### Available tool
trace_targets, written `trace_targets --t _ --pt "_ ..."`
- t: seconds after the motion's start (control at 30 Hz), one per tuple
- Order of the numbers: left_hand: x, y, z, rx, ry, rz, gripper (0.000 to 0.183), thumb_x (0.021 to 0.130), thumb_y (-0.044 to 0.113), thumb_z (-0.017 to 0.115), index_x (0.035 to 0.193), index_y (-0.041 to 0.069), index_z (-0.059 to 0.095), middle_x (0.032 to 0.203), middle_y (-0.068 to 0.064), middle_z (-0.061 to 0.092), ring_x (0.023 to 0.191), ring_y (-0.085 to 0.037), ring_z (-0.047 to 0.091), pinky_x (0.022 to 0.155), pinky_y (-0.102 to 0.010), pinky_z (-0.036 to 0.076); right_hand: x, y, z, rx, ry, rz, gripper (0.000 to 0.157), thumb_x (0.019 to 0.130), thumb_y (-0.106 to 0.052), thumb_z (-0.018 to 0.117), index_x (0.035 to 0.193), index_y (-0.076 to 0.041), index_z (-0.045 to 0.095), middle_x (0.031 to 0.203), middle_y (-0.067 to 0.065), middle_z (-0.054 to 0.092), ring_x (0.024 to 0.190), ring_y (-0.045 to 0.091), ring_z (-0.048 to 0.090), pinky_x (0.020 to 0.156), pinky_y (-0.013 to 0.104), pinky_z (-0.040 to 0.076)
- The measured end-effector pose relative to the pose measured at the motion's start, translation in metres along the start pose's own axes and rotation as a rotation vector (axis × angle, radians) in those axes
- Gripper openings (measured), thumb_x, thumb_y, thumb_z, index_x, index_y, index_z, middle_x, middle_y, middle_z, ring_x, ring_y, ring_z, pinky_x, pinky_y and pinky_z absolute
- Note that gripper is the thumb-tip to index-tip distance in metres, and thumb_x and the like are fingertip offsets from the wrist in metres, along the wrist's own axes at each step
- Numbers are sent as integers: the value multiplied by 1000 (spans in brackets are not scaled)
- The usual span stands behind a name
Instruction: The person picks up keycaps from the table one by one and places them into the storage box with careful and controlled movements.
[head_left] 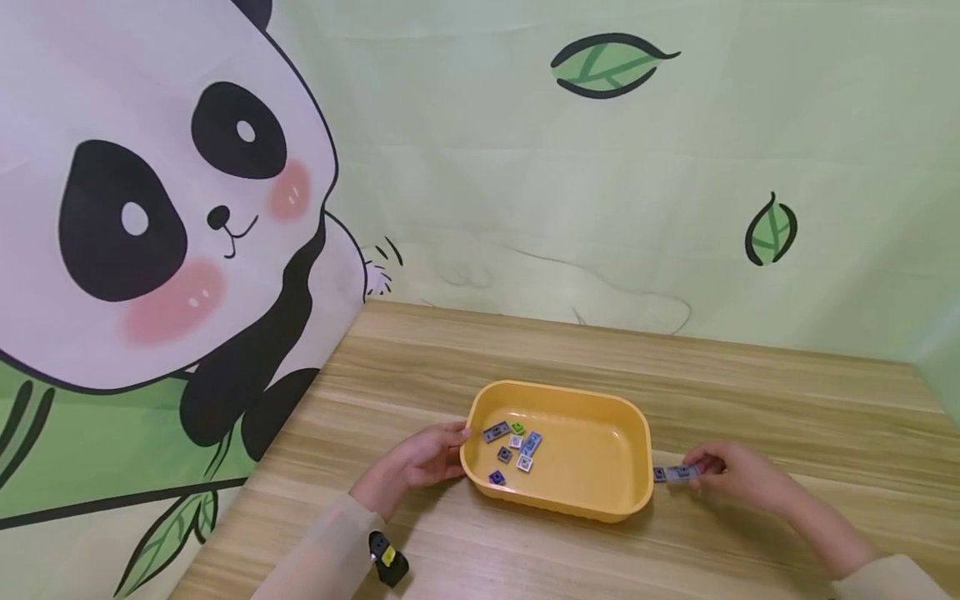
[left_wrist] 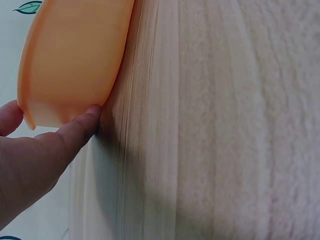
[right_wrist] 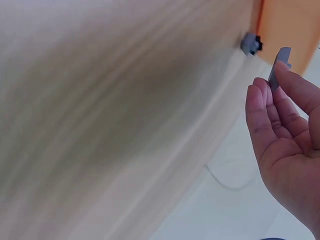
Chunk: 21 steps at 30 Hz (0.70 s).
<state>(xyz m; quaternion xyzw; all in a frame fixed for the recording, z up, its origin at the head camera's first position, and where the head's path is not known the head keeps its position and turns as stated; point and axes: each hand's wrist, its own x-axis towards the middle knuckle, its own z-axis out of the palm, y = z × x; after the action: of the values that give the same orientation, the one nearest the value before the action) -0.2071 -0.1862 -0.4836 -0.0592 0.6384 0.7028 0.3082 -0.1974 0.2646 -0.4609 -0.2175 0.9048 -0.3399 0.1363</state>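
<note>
A yellow rectangular tray [head_left: 577, 450] sits on the wooden table. My left hand [head_left: 427, 454] holds its left end, with a fingertip at the rim and the thumb [left_wrist: 80, 127] low on the wall. Beyond the tray's right end, my right hand [head_left: 738, 475] pinches a flat grey building-block piece [head_left: 681, 472] between thumb and fingers. A small grey block [right_wrist: 250, 44] stands on the table between that piece and the tray wall. Inside the tray's left half lie several small pieces, among them a green one [head_left: 517, 427], a dark blue one [head_left: 497, 477] and a longer grey plate [head_left: 496, 431].
A small black object with a yellow patch [head_left: 388, 560] is beside the left sleeve. Wooden table surface [head_left: 825, 400] surrounds the tray. Behind it rises a pale green backdrop [head_left: 487, 167] printed with a panda [head_left: 217, 217] and leaves.
</note>
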Motion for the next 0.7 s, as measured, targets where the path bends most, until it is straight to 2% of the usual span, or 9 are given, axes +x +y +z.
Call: trace_targets --t 0.17,0.37,0.7 --pt "0 -1 1 2 3 -2 59 110 18 38 160 -6 18 159 -29 37 119 -18 57 122 -50 37 -1 -4 -13 -8 -4 21 20 91 0 69 107 12 68 91 11 70 77 -5 53 65 19 52" --pt "-1 0 3 2 -6 -1 60 110 18 38 161 -5 17 159 -29 38 119 -18 57 120 -48 39 2 -12 -28 -52 11 46 23 93 -6 70 110 10 70 92 8 70 77 -3 54 65 19 51" --pt "0 0 2 5 -20 8 59 110 18 37 160 -6 16 159 -29 37 121 -19 56 121 -49 38 15 -39 -51 -39 -4 24 24 96 -4 66 114 11 67 95 10 70 79 -2 53 66 19 51"
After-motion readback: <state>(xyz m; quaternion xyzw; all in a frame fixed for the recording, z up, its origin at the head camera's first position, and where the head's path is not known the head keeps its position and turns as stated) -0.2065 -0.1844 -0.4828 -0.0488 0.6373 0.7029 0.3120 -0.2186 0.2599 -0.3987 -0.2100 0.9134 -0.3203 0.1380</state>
